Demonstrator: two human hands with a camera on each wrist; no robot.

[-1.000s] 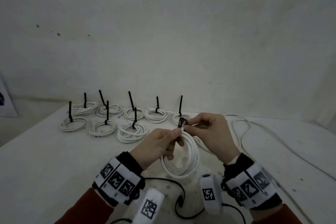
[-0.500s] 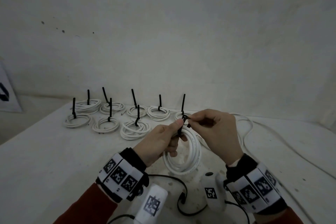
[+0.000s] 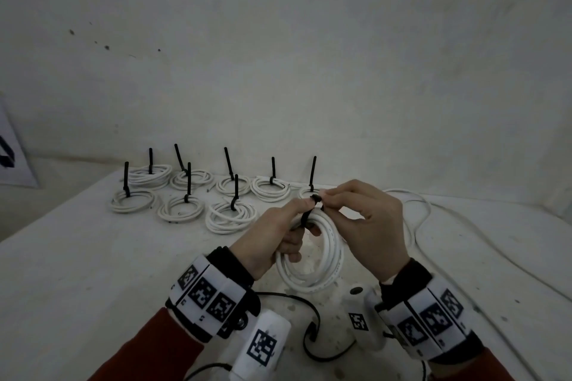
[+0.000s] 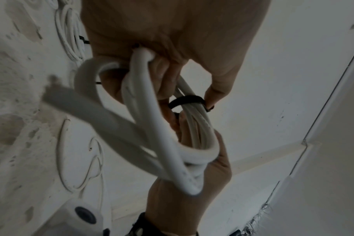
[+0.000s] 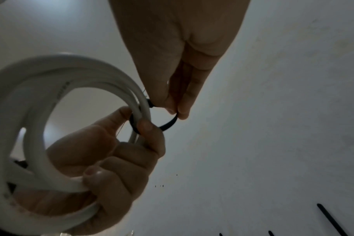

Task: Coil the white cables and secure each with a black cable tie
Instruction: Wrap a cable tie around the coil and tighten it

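A white cable coil [image 3: 312, 275] hangs upright above the table, gripped by my left hand [image 3: 288, 226] with fingers through its middle and thumb on top. A black cable tie [image 3: 305, 216] wraps the coil's upper strands as a loose loop [image 4: 186, 99]. My right hand [image 3: 328, 199] pinches the tie's end between thumb and fingertips [image 5: 172, 110], right beside the left thumb [image 5: 145, 126]. The loop stands off the strands in the right wrist view [image 5: 170, 123].
Several tied white coils [image 3: 230, 216] with upright black tie tails sit in two rows at the table's far left. A loose white cable [image 3: 418, 219] trails over the table at right. Black wrist-camera leads [image 3: 309, 318] lie near me. A wall stands close behind.
Both hands kept their hold and rose slightly. The right hand's pinch drew in against the left thumb, and the tie now curves as a loop over the coil's top.
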